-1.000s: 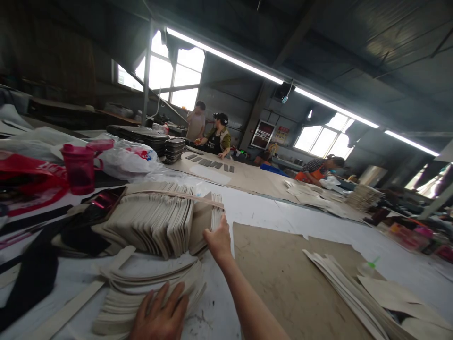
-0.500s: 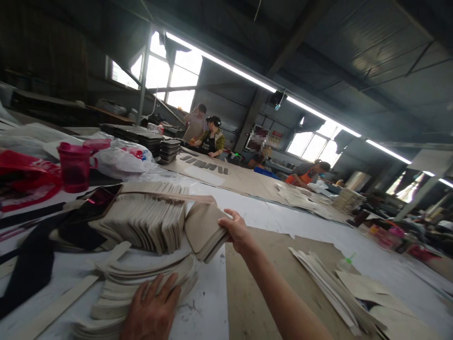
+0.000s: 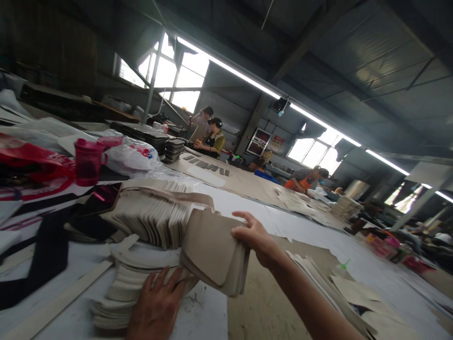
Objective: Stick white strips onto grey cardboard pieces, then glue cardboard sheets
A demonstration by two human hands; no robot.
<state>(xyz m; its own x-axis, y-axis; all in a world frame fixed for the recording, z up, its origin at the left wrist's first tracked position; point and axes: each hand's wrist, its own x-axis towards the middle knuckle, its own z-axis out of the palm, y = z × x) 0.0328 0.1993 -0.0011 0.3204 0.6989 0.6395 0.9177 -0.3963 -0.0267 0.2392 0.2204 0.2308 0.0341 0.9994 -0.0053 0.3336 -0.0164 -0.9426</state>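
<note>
On the long table, I see most beige cut pieces still upright in the big stack. My right hand has a small bundle clamped, lifted just beside it. My left hand lies flat, fingers spread, on the fanned pile, probably steadying it.

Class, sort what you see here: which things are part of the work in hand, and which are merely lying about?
In hand:
right hand gripping a bundle of beige pieces
left hand pressing the flat stack
upright row of pieces

Lying about:
pink cup
white plastic bag
red bag
</note>
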